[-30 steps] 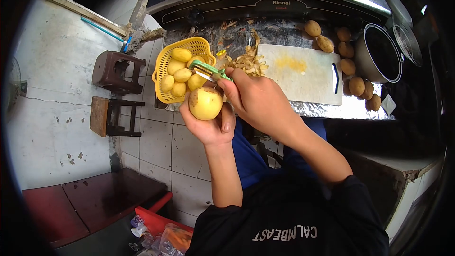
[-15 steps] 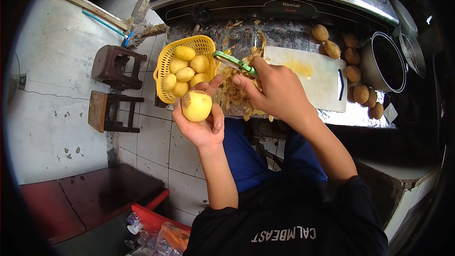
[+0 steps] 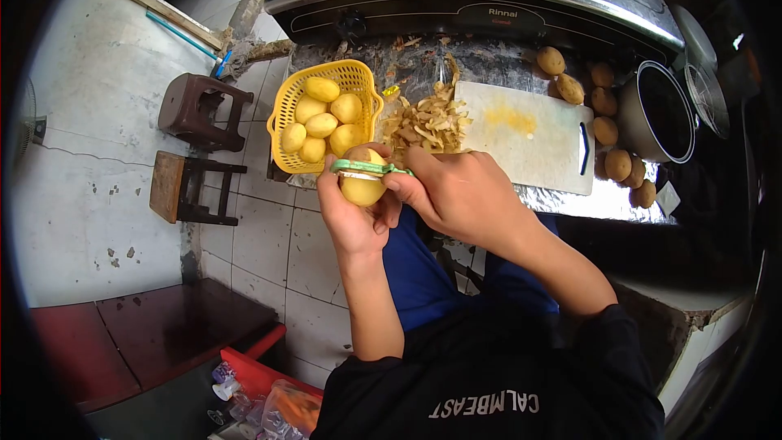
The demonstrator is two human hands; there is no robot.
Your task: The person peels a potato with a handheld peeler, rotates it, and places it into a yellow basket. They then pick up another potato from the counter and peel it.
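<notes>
The peeler (image 3: pixel 362 167) is green, the basket (image 3: pixel 285 106) yellow, the cutting board (image 3: pixel 521 147) whitish with a yellow stain.

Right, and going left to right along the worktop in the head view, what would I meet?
Yellow basket of peeled potatoes → pile of peelings → white cutting board → pot. Unpeeled potatoes overlap the board's and pot's spans, so I leave them out.
</notes>
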